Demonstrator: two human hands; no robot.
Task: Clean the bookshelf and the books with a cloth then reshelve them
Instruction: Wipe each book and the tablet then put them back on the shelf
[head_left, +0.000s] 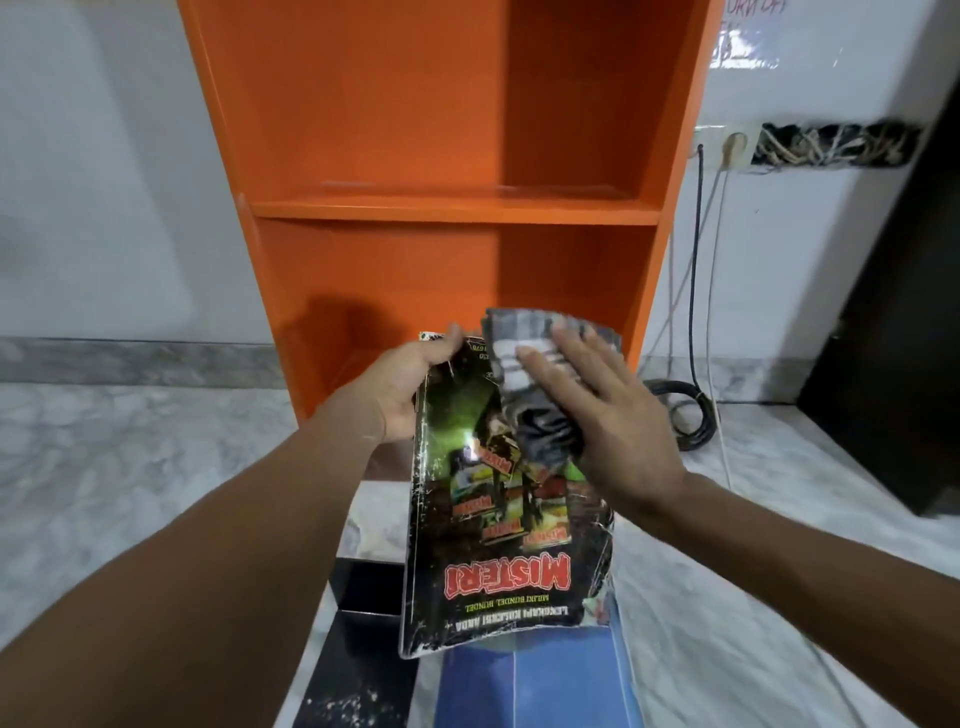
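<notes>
**Wiping the Misteri book**

I hold a book (498, 571) up in front of me. It is black and green, with the big red word MISTERI on it (the word is upside down from where I look). The cover is scratched and worn at the edges.

My left hand (410, 384) grips the far left corner of the book. My thumb lies on the front, and my other fingers are curled round behind it, so I cannot see them.

My right hand (597, 415) lies flat on top of a grey checked cloth (540, 421). It presses the cloth down on the far part of the cover. My fingers (571, 353) there are straight and a little spread out. The cloth is bunched up under my palm.

The orange bookshelf (452, 208) stands just behind the book, against the white wall.

Under the book, more books lie on the grey marble floor (130, 467): a blue book (545, 691) and, beside it on the left, a black book (358, 680).

To the right of the shelf a black cable (693, 260) hangs down the wall from near a socket (732, 148) and coils on the floor.
</notes>
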